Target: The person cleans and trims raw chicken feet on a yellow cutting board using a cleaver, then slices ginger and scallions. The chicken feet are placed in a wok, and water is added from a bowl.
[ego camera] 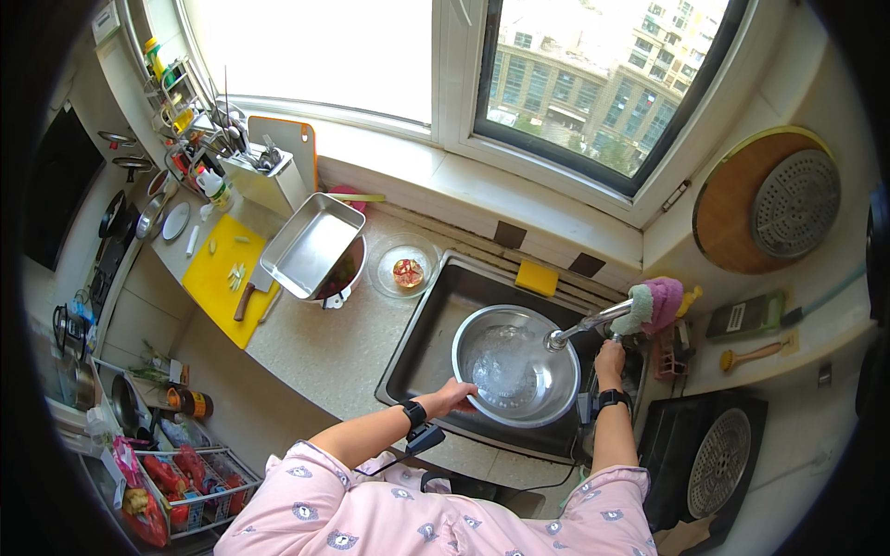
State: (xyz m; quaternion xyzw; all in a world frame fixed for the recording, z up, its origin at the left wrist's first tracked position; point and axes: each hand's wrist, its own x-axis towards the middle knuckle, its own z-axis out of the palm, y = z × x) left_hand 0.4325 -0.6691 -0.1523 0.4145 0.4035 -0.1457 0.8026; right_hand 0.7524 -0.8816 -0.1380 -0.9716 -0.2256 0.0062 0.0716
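Observation:
My left hand [457, 397] grips the near left rim of a stainless steel bowl [567, 389], which is in the sink [424, 340]. Water [502, 358] churns and bubbles inside the bowl beneath the chrome faucet [591, 321]. At the faucet's base, my right hand [610, 360] has its fingers around the handle, which they partly hide. A green cloth [633, 314] and a purple cloth [662, 302] are draped near the back of the faucet. Behind the bowl, a yellow sponge [537, 278] rests on the sink's back edge.
Left of the sink stand a glass plate with a small dish [408, 273] and a metal tray [313, 243] tilted over a white bowl. A cleaver [254, 295] and cut pieces lie on a yellow cutting board [236, 330]. A scrub brush [754, 354] is at right.

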